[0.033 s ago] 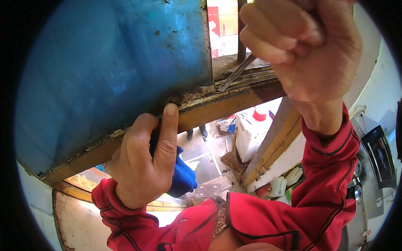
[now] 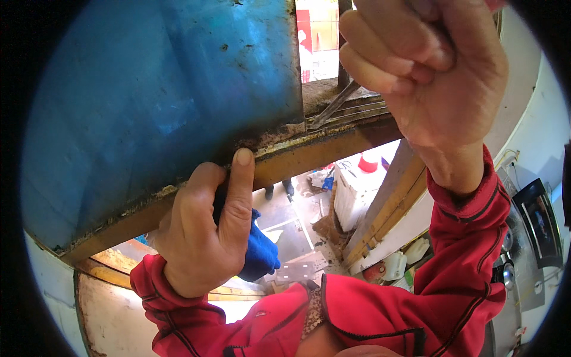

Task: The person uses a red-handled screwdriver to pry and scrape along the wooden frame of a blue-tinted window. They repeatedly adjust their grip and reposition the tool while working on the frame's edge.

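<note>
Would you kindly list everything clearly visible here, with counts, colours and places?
Panel: 1, blue, upper left
Rail: 1, brown, along panel's lower edge
Metal tool: 1, grey, at panel's corner
Cloth: 1, blue, below rail
Box: 1, white, below rail
Red object: 1, red, on box
Shoes: 2, dark, below rail
Container: 1, white, lower right
Screen-like thing: 1, black, far right
Sleeves: 2, red, at wrists
Left hand: 1, bare, on rail
Right hand: 1, bare, around tool
</note>
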`<state>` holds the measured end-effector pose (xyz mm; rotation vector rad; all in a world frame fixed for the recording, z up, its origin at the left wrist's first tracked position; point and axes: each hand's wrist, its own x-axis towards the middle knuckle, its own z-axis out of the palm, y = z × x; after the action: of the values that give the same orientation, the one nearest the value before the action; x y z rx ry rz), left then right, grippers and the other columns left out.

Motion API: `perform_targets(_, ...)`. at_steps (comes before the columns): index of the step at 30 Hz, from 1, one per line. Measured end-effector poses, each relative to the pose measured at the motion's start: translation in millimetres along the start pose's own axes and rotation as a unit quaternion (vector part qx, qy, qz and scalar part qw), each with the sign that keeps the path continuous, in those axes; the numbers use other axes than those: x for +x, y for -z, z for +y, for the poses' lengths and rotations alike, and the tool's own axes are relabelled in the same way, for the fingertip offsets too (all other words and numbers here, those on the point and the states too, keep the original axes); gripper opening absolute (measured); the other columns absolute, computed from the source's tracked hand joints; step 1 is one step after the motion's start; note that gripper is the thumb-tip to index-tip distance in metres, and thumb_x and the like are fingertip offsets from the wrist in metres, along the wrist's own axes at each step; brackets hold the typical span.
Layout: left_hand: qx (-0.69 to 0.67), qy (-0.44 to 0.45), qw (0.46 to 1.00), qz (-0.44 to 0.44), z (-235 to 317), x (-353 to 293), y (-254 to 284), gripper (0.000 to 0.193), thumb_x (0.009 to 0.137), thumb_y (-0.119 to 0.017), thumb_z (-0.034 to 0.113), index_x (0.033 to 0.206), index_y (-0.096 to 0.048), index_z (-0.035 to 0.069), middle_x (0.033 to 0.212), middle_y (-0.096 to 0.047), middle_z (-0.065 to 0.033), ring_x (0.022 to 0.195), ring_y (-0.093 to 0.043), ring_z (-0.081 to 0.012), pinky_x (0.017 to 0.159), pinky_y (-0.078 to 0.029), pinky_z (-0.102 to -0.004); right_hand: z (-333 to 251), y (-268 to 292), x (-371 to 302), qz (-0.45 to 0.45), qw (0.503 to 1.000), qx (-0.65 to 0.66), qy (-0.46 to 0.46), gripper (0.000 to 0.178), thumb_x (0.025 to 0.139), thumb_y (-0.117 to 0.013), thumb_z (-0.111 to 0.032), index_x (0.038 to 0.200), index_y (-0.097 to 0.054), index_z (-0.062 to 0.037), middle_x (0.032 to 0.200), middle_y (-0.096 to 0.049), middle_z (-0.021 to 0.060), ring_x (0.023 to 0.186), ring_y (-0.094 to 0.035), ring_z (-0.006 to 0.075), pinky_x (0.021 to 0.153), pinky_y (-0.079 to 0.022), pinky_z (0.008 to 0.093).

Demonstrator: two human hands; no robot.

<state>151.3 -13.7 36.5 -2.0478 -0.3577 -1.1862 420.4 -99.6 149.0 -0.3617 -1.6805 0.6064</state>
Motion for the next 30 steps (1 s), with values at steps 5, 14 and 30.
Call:
perform_targets(5, 0.018, -0.002, 1.000, -0.008, 4, -5, -2, 0.041, 0.087, -0.077, 0.007, 0.128, -0.072, 0.005, 0.105, -0.064, -0.0092, 0.073, -0.063, -0.0209, 0.060, -0.053, -0.0288, 7, -17, 0, 0.035, 0.998, -0.009, -0.042, 0.042, 0.112, -0.035, -0.033, 0.077, -0.044, -0.0127, 0.055, -0.031, -0.0073, 0.042, -0.023, 0.0056, 0.037, -0.019, 0.0217)
perform_targets(14, 0.000, 0.006, 0.995, -0.095, 9, 3, 16, 0.054, 0.085, -0.083, 0.005, 0.136, -0.066, 0.002, 0.109, -0.059, -0.0152, 0.082, -0.064, -0.0252, 0.064, -0.054, -0.0306, -25, 53, -27, 0.117, 0.992, 0.044, -0.036, 0.029, 0.106, -0.054, -0.027, 0.094, -0.065, -0.0029, 0.057, -0.038, -0.0037, 0.051, -0.034, 0.0060, 0.048, -0.032, 0.0235)
perform_targets(30, -0.033, 0.013, 0.999, -0.008, 9, 0, 0, 0.034, 0.078, -0.078, 0.004, 0.112, -0.078, 0.006, 0.085, -0.063, -0.0105, 0.051, -0.046, -0.0158, 0.043, -0.040, -0.0263, 41, 21, 22, -0.056, 0.976, 0.205, -0.047, 0.030, 0.107, -0.049, -0.029, 0.088, -0.057, -0.0076, 0.056, -0.037, -0.0048, 0.048, -0.030, 0.0068, 0.045, -0.028, 0.0242)
